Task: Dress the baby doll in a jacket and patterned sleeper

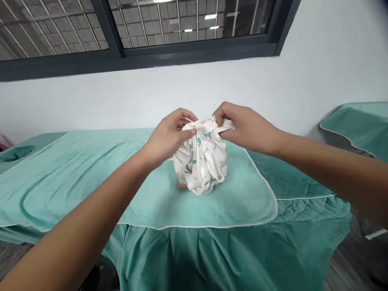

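Observation:
A bunched white baby garment [204,162] with small teal and dark prints hangs in folds above the bed. My left hand [171,136] pinches its upper left edge between thumb and fingers. At the upper right edge, my right hand [241,126] grips a gathered fold of the same cloth. A small skin-coloured bit [182,185] shows at the lower left of the cloth, perhaps part of a doll; the rest of it is hidden by the folds. Beneath lies a light teal towel-like sheet [239,209] with white piping.
The bed has a darker green skirted cover [223,264] and a face hole [16,153] at its left end. Behind it are a white wall [109,98] and a dark-framed window [190,52]. Another teal-covered bed [377,126] stands at the right.

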### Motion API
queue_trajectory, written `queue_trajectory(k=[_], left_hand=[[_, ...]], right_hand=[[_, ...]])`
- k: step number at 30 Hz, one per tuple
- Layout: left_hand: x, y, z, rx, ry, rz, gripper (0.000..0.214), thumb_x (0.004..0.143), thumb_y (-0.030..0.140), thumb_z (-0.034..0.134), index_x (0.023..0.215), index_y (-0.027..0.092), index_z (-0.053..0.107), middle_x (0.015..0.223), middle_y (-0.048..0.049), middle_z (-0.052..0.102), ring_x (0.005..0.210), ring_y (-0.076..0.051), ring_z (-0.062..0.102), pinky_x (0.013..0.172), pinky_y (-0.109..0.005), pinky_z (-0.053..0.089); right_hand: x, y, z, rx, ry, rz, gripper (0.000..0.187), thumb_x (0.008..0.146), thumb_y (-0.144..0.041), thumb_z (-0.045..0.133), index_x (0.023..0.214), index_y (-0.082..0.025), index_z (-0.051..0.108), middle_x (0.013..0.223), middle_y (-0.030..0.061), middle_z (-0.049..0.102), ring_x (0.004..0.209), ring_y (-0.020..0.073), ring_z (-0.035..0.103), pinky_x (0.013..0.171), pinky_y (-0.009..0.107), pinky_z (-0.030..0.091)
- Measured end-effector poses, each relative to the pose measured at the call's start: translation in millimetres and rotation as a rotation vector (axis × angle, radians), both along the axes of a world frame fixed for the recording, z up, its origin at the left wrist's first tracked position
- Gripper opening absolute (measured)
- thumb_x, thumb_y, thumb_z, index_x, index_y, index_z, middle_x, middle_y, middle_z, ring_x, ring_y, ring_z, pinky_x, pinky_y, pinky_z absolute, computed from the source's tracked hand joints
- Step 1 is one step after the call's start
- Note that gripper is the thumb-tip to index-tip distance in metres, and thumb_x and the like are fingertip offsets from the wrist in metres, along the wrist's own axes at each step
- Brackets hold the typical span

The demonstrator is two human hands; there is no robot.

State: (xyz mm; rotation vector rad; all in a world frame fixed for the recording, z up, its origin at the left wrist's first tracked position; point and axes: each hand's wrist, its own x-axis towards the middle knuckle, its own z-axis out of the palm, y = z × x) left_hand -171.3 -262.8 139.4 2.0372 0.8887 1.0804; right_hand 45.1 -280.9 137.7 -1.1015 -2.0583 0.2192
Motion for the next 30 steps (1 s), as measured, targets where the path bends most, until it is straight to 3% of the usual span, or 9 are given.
queue_trajectory(k=[5, 11, 15, 19, 21, 23, 26, 28, 30], left_hand=[[5.2, 0.9, 29.0, 0.271, 0.106, 0.108, 0.019, 0.078, 0.022, 0.061, 0.095, 0.019, 0.068, 0.098, -0.0027, 0.068, 0.094, -0.019, 0.059, 0.083, -0.033, 0.045], [3.6, 1.1, 49.9, 0.24, 0.195, 0.134, 0.016, 0.076, 0.033, 0.07, 0.078, 0.018, 0.064, 0.089, -0.0037, 0.065, 0.087, -0.02, 0.059, 0.076, -0.033, 0.046], [1.7, 1.5, 49.1, 0.188, -0.06, 0.14, 0.024, 0.083, 0.042, 0.066, 0.084, 0.02, 0.056, 0.085, -0.0028, 0.062, 0.086, -0.02, 0.059, 0.071, -0.032, 0.045], [9.5, 5.6, 41.4, 0.057, -0.291, 0.094, 0.028, 0.087, 0.046, 0.063, 0.084, 0.022, 0.05, 0.077, 0.0, 0.057, 0.073, -0.014, 0.055, 0.066, -0.03, 0.044], [13.5, 8.1, 35.6, -0.074, -0.262, 0.054, 0.033, 0.088, 0.051, 0.06, 0.08, 0.021, 0.05, 0.07, 0.0005, 0.052, 0.062, -0.012, 0.052, 0.059, -0.029, 0.042], [14.4, 9.6, 30.1, -0.197, -0.104, -0.021, 0.039, 0.086, 0.057, 0.059, 0.077, 0.02, 0.055, 0.066, -0.0005, 0.052, 0.057, -0.013, 0.053, 0.055, -0.029, 0.04], [9.8, 9.6, 24.8, -0.283, 0.101, -0.115, 0.036, 0.07, 0.052, 0.077, 0.075, 0.019, 0.064, 0.067, -0.0041, 0.06, 0.066, -0.022, 0.063, 0.055, -0.032, 0.044], [6.2, 9.5, 22.9, -0.294, 0.099, -0.133, 0.032, 0.063, 0.043, 0.084, 0.078, 0.02, 0.068, 0.069, -0.0056, 0.065, 0.073, -0.026, 0.067, 0.059, -0.035, 0.048], [4.9, 10.6, 21.0, -0.304, 0.04, -0.161, 0.032, 0.066, 0.043, 0.082, 0.084, 0.019, 0.07, 0.074, -0.0067, 0.069, 0.079, -0.027, 0.069, 0.064, -0.036, 0.052]], right_hand=[[2.4, 9.0, 12.3, 0.125, 0.106, -0.029, 0.032, 0.074, -0.009, 0.058, 0.102, -0.024, 0.061, 0.094, -0.0002, 0.063, 0.078, 0.0173, 0.055, 0.071, 0.031, 0.042], [6.7, 11.6, 34.4, 0.176, 0.097, -0.087, 0.024, 0.074, -0.01, 0.06, 0.093, -0.024, 0.067, 0.094, 0.0016, 0.063, 0.081, 0.0182, 0.055, 0.073, 0.034, 0.045], [9.1, 14.2, 29.4, 0.145, 0.048, -0.03, 0.011, 0.073, -0.022, 0.068, 0.084, -0.022, 0.067, 0.1, 0.004, 0.062, 0.091, 0.0224, 0.057, 0.077, 0.037, 0.047], [3.7, 18.9, 14.5, -0.058, 0.115, 0.023, 0.005, 0.073, -0.024, 0.063, 0.069, -0.021, 0.061, 0.084, 0.0009, 0.061, 0.08, 0.0193, 0.056, 0.07, 0.035, 0.046], [-0.9, 20.8, 10.2, -0.179, 0.297, 0.049, 0.011, 0.072, -0.019, 0.058, 0.063, -0.021, 0.054, 0.072, 0.0, 0.056, 0.07, 0.0171, 0.054, 0.063, 0.033, 0.044], [-5.1, 22.6, 9.2, -0.267, 0.525, 0.102, 0.015, 0.07, -0.015, 0.055, 0.059, -0.022, 0.046, 0.064, -0.0009, 0.049, 0.064, 0.0157, 0.051, 0.057, 0.031, 0.041], [-8.0, 26.4, 9.5, -0.337, 0.752, 0.166, 0.02, 0.066, -0.011, 0.053, 0.057, -0.023, 0.039, 0.06, -0.0019, 0.04, 0.059, 0.0139, 0.045, 0.053, 0.03, 0.038], [-7.3, 29.4, 6.6, -0.348, 0.793, 0.16, 0.021, 0.066, -0.013, 0.053, 0.058, -0.024, 0.036, 0.06, -0.0017, 0.038, 0.058, 0.0143, 0.043, 0.053, 0.031, 0.04], [-5.7, 31.0, 0.5, -0.273, 0.691, 0.117, 0.018, 0.072, -0.021, 0.052, 0.062, -0.025, 0.039, 0.061, -0.0006, 0.043, 0.059, 0.0164, 0.047, 0.055, 0.033, 0.044]])
